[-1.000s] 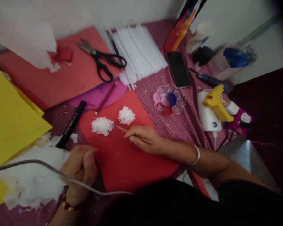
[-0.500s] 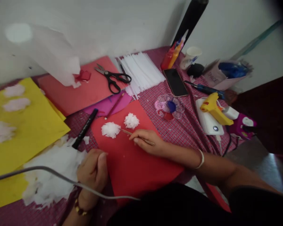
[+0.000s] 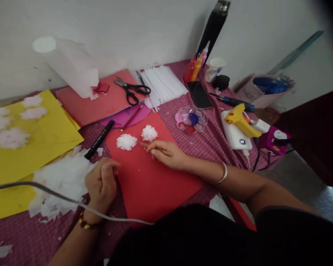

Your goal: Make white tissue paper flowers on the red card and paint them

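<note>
My right hand (image 3: 168, 155) rests on a red paper sheet (image 3: 152, 184) and grips a thin brush (image 3: 144, 144). The brush tip points left toward two white tissue pompoms (image 3: 127, 141) (image 3: 149, 133) lying on the sheet. My left hand (image 3: 101, 183) is curled into a loose fist at the sheet's left edge; nothing shows inside it. A black marker (image 3: 99, 139) lies just beyond it, and torn white tissue (image 3: 59, 183) spreads to its left.
Yellow paper (image 3: 30, 144) with tissue puffs lies left. Scissors (image 3: 133, 90) sit on red card (image 3: 100, 101), white strips (image 3: 162, 85) beside them. A paint palette (image 3: 191, 119), phone (image 3: 199, 94), yellow glue gun (image 3: 241, 119), bottles (image 3: 195, 66) and cup (image 3: 214, 68) crowd the right. A grey cable (image 3: 58, 199) crosses the front.
The view has tilted up and pulled back, showing more wall and the yellow sheet. Both hands stay almost where they were; the brush tip still points at the pompoms.
</note>
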### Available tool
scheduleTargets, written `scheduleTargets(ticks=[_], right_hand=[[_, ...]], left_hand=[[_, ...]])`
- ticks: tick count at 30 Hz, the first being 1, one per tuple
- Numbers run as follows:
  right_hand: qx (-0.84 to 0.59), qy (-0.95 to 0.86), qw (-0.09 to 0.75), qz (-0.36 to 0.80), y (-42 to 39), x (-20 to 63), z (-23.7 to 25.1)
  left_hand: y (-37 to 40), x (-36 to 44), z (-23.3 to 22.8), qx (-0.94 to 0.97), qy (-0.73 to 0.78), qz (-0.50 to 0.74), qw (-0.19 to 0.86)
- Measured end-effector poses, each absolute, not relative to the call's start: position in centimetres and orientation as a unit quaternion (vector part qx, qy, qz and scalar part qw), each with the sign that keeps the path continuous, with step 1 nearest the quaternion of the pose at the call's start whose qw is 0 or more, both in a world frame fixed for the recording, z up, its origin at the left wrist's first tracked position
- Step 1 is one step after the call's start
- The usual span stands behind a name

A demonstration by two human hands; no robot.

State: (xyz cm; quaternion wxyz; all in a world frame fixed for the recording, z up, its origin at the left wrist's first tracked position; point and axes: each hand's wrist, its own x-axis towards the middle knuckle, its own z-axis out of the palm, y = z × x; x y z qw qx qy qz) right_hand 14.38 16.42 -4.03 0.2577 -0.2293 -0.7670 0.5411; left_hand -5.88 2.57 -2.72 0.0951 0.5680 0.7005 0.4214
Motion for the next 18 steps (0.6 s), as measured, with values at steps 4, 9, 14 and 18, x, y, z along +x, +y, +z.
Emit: scheduleTargets(ticks=[4, 9, 14, 18], right_hand=[[-0.211, -0.784, 0.254, 0.526, 16.71, 14.49, -4.23], [-0.212, -0.799, 0.254, 0.502, 16.83, 14.57, -4.42], [-0.220, -0.787, 0.240, 0.524, 16.53, 14.63, -4.24], [-0.229, -0.779, 0.217, 0.542, 16.22, 14.63, -4.19]], left_hand=[[2.80, -6.12, -2.75, 0.596, 0.683, 0.412, 0.091], [2.76, -6.01, -2.88, 0.627, 0.656, 0.414, 0.079], [2.58, -5.41, -2.33, 0.655, 0.628, 0.411, 0.087], [2.65, -5.25, -2.40, 0.686, 0.609, 0.389, 0.086]])
